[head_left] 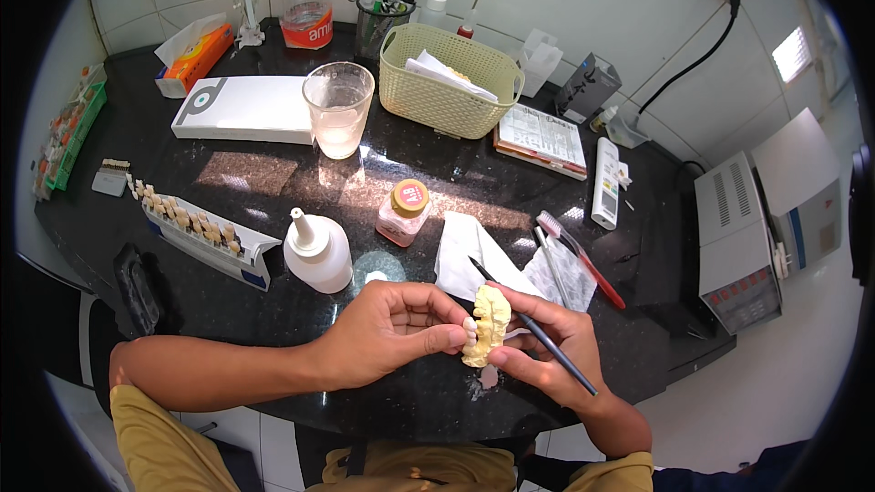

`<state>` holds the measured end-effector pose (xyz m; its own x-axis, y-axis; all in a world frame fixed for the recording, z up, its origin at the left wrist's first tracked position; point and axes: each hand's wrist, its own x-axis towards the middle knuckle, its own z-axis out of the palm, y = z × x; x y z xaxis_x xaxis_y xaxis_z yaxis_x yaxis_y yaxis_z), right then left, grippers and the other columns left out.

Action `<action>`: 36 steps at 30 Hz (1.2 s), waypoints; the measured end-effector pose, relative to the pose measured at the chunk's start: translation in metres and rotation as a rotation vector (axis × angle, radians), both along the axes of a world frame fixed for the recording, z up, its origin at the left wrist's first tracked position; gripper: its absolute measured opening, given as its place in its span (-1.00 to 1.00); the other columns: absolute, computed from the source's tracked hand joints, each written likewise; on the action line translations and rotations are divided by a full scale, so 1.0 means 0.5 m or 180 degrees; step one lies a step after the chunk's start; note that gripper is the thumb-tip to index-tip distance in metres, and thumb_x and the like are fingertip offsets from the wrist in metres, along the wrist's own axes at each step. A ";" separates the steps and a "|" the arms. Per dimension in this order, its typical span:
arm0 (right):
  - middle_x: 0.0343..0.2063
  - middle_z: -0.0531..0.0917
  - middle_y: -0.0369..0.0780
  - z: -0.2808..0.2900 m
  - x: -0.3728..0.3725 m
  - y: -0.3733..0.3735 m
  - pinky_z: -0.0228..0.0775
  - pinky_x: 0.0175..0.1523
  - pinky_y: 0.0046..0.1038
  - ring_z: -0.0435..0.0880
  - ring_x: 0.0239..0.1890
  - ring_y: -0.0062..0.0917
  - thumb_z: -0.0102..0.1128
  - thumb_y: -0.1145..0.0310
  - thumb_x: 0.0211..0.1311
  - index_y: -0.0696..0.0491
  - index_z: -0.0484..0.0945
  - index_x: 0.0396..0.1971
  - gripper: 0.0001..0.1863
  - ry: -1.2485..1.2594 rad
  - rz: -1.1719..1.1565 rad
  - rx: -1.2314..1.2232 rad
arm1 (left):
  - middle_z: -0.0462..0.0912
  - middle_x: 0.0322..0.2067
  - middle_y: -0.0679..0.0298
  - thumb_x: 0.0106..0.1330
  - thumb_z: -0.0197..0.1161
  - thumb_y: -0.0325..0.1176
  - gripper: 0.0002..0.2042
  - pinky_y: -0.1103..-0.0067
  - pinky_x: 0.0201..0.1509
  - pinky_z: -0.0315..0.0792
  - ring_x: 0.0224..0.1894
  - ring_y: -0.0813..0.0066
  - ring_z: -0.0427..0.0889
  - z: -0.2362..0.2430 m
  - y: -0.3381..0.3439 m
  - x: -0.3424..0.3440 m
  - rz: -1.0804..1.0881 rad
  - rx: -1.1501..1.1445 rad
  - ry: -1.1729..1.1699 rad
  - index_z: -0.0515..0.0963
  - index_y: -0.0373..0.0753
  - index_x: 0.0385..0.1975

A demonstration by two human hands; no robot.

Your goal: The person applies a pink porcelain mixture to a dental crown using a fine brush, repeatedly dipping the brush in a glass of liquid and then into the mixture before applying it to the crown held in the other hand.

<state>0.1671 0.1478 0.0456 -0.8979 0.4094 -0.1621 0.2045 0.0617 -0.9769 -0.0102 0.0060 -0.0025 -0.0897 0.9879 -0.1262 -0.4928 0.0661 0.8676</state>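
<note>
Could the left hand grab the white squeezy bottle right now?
Probably not at once: the left hand is pinching the yellow tooth model. The white squeeze bottle stands close beyond it with nothing between, so once freed it likely could.

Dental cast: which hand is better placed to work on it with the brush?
Right hand: it already holds the thin brush beside the yellow dental cast. The left hand only pinches the cast steady.

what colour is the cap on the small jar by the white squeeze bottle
Orange-yellow, on a pinkish small jar; the head view shows it best.
</note>
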 end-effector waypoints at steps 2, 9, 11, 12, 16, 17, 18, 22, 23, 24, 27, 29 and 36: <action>-0.06 0.64 -0.07 0.001 0.000 0.000 0.62 -0.03 -0.57 0.69 -0.08 -0.51 0.40 0.57 0.11 0.22 0.39 0.23 -0.35 0.0003 0.0012 0.0021 | 0.68 -0.21 0.20 0.35 0.28 -0.41 -0.80 0.65 0.03 0.54 -0.13 0.58 0.66 -0.002 0.000 0.000 -0.0021 0.0011 0.0000 0.57 -0.41 -0.15; -0.13 0.64 -0.10 -0.001 0.003 -0.002 0.63 -0.05 -0.56 0.70 -0.14 -0.53 0.42 0.55 0.09 0.18 0.41 0.23 -0.35 0.0180 0.0085 0.0360 | 0.68 -0.20 0.19 0.35 0.28 -0.42 -0.80 0.65 0.04 0.54 -0.11 0.58 0.65 -0.004 -0.001 0.000 -0.0031 0.0035 0.0096 0.58 -0.43 -0.14; -0.16 0.64 -0.12 -0.004 0.005 -0.001 0.63 -0.06 -0.56 0.70 -0.16 -0.53 0.43 0.54 0.08 0.17 0.42 0.23 -0.34 0.0259 0.0122 0.0529 | 0.66 -0.18 0.18 0.33 0.29 -0.48 -0.83 0.64 0.06 0.53 -0.10 0.57 0.64 0.002 -0.001 0.000 -0.0025 -0.0017 0.0104 0.58 -0.42 -0.16; -0.18 0.64 -0.12 -0.007 0.006 -0.001 0.64 -0.07 -0.56 0.70 -0.17 -0.54 0.44 0.54 0.08 0.16 0.42 0.23 -0.34 0.0311 0.0137 0.0595 | 0.66 -0.17 0.18 0.32 0.29 -0.50 -0.84 0.63 0.07 0.53 -0.09 0.56 0.64 0.005 -0.002 0.000 -0.0017 -0.0043 0.0111 0.59 -0.42 -0.17; -0.22 0.63 -0.11 -0.009 0.011 -0.002 0.64 -0.06 -0.53 0.67 -0.14 -0.52 0.48 0.50 0.03 0.26 0.43 0.19 -0.33 0.0388 0.0196 0.0845 | 0.65 -0.16 0.16 0.31 0.29 -0.52 -0.84 0.63 0.08 0.53 -0.08 0.56 0.64 0.003 -0.003 0.003 -0.0001 0.0066 0.0092 0.59 -0.43 -0.17; -0.23 0.63 -0.11 -0.010 0.011 -0.002 0.64 -0.07 -0.53 0.67 -0.15 -0.52 0.49 0.50 0.02 0.26 0.43 0.19 -0.32 0.0432 0.0205 0.0874 | 0.67 -0.17 0.17 0.33 0.28 -0.50 -0.84 0.65 0.06 0.54 -0.09 0.57 0.65 -0.003 -0.003 0.004 0.0007 0.0151 0.0113 0.59 -0.43 -0.16; -0.23 0.63 -0.11 -0.011 0.011 -0.003 0.64 -0.08 -0.53 0.67 -0.15 -0.52 0.49 0.51 0.02 0.26 0.43 0.19 -0.32 0.0475 0.0212 0.0905 | 0.68 -0.19 0.18 0.34 0.27 -0.48 -0.83 0.66 0.05 0.55 -0.11 0.58 0.66 -0.007 -0.003 0.005 0.0013 0.0238 0.0133 0.60 -0.42 -0.15; -0.24 0.62 -0.11 -0.011 0.012 -0.002 0.66 -0.11 -0.53 0.66 -0.18 -0.54 0.51 0.51 -0.01 0.27 0.43 0.18 -0.31 0.0552 0.0242 0.1057 | 0.68 -0.18 0.17 0.33 0.28 -0.49 -0.83 0.65 0.06 0.55 -0.11 0.57 0.66 -0.010 -0.002 0.005 0.0002 0.0291 0.0129 0.60 -0.42 -0.14; -0.25 0.62 -0.11 -0.011 0.012 -0.003 0.66 -0.11 -0.53 0.66 -0.20 -0.54 0.52 0.50 -0.02 0.26 0.44 0.18 -0.30 0.0571 0.0222 0.1083 | 0.68 -0.18 0.16 0.33 0.28 -0.49 -0.83 0.65 0.06 0.55 -0.10 0.56 0.66 -0.009 -0.002 0.005 0.0003 0.0291 0.0125 0.60 -0.43 -0.14; -0.26 0.62 -0.12 -0.012 0.012 -0.005 0.66 -0.11 -0.53 0.66 -0.21 -0.55 0.53 0.50 -0.03 0.26 0.45 0.17 -0.30 0.0593 0.0202 0.1105 | 0.67 -0.18 0.16 0.33 0.28 -0.49 -0.82 0.64 0.06 0.55 -0.10 0.56 0.66 -0.008 -0.002 0.005 0.0005 0.0287 0.0123 0.60 -0.43 -0.14; -0.29 0.65 -0.11 -0.013 0.012 -0.005 0.64 -0.19 -0.54 0.70 -0.28 -0.53 0.55 0.49 -0.05 0.23 0.48 0.16 -0.31 0.0684 0.0184 0.1485 | 0.66 -0.16 0.16 0.33 0.28 -0.51 -0.82 0.64 0.06 0.55 -0.09 0.55 0.65 -0.007 -0.002 0.005 0.0016 0.0304 0.0134 0.61 -0.43 -0.14; -0.32 0.67 -0.11 -0.012 0.011 -0.006 0.63 -0.24 -0.55 0.73 -0.32 -0.52 0.56 0.47 -0.08 0.22 0.49 0.15 -0.30 0.0771 0.0191 0.1781 | 0.66 -0.15 0.15 0.32 0.28 -0.52 -0.84 0.63 0.05 0.55 -0.08 0.55 0.64 -0.006 -0.003 0.005 0.0034 0.0321 0.0115 0.62 -0.43 -0.15; -0.40 0.67 -0.16 -0.027 0.015 -0.006 0.50 -0.35 -0.61 0.65 -0.43 -0.60 0.65 0.29 -0.20 0.26 0.53 0.08 -0.23 0.1023 0.0162 0.2145 | 0.62 -0.18 0.08 0.22 0.32 -0.64 -0.89 0.60 0.04 0.56 -0.09 0.48 0.63 -0.001 -0.001 0.000 -0.0042 0.0282 -0.0024 0.63 -0.47 -0.27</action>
<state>0.1745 0.1448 0.0322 -0.8792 0.2840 0.3825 -0.1036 0.6697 -0.7354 -0.0103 0.0053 -0.0030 -0.0759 0.9964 -0.0390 -0.4988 -0.0041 0.8667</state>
